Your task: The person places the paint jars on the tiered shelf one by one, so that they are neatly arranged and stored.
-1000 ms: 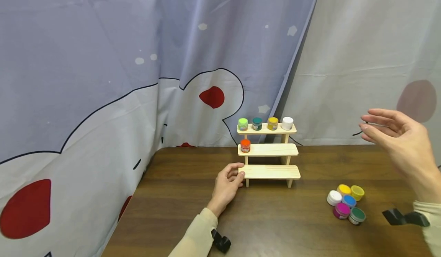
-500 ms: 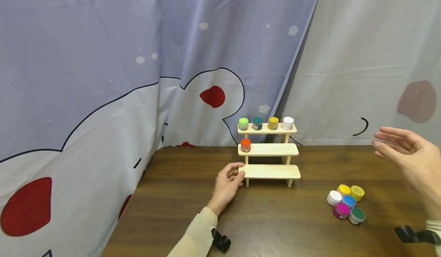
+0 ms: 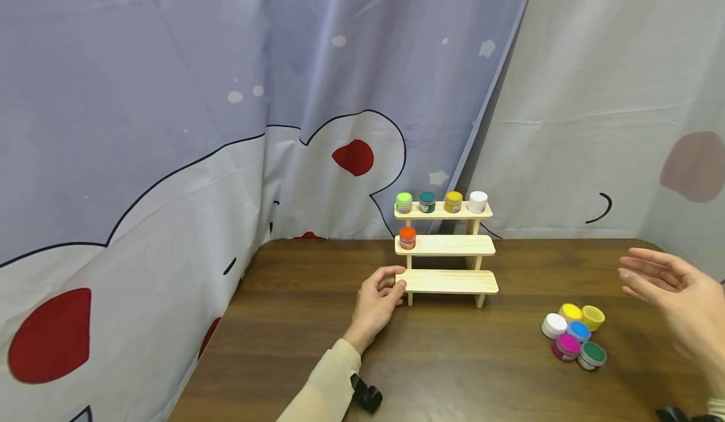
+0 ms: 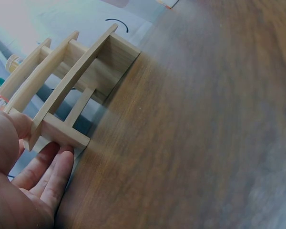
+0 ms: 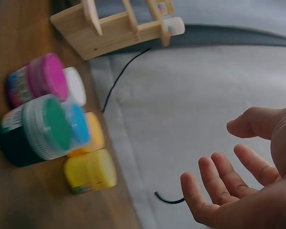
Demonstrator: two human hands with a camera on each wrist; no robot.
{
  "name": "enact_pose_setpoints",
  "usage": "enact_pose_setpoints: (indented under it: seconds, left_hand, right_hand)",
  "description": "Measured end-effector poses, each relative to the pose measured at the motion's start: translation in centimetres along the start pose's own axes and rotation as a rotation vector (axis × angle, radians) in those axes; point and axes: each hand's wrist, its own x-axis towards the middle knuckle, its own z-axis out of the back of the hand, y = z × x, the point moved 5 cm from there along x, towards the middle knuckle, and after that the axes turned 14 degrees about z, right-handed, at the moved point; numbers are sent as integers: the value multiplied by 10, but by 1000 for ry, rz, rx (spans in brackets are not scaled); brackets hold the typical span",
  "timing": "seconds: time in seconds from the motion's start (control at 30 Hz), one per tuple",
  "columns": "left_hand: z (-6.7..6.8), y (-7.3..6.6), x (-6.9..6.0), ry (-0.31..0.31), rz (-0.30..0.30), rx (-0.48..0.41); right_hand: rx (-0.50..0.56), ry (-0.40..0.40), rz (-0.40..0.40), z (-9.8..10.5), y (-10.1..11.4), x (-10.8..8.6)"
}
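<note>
A three-tier wooden rack (image 3: 447, 281) stands on the table, its lower left end pinched between the thumb and fingers of the left hand (image 3: 374, 305). Light green, teal, dark yellow and white jars (image 3: 477, 202) line its top tier. On the middle tier's left end sits an orange-red jar (image 3: 407, 238); the bottom tier holds no jar. The right hand (image 3: 682, 296) hovers with relaxed fingers and nothing in it, right of a cluster of several jars: magenta (image 3: 566, 346), green (image 3: 591, 355), blue, white and two yellow. In the right wrist view its fingers (image 5: 221, 179) are spread apart.
The brown wooden table (image 3: 464, 372) extends around the rack and the jars. Behind it hangs a patterned blue-grey and white curtain (image 3: 187, 70), which also runs along the table's left edge. Black bands (image 3: 367, 395) are on both wrists.
The right hand has moved down and to the right, lower beside the jar cluster. The left hand keeps its hold on the rack, and the jars have not moved. The head view has shifted slightly.
</note>
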Motion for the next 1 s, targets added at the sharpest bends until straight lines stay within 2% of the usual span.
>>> enact_pose_setpoints:
  seconds: [0.3,0.4,0.5,0.57,0.67,0.73,0.8,0.9,1.0]
  left_hand:
    - [0,1,1,-5,2,8]
    - [0,2,2,-3,6,15]
    - [0,3,3,0,12,18]
    - [0,2,3,1,17,19]
    - [0,1,2,-2,14,19]
    - [0,1,2,-4,16,21]
    - [0,1,2,-4,12,19]
    - [0,1,2,-4,15,16]
    - [0,0,1,-2,13,12]
  right_hand:
    - [-3,22,-160,8,-30,-32]
    - [-60,58,-208,9,-39,-40]
    - [-105,101,-230,10,-45,-47]
    - [-99,119,-232,10,-49,-51]
    - [-56,109,-246,11,-55,-54]
    - [-70,111,-258,12,-59,-57]
    - [-132,122,-269,13,-62,-60]
    - [-311,167,-291,14,-65,-62]
    - [-448,208,-297,15,-67,-64]
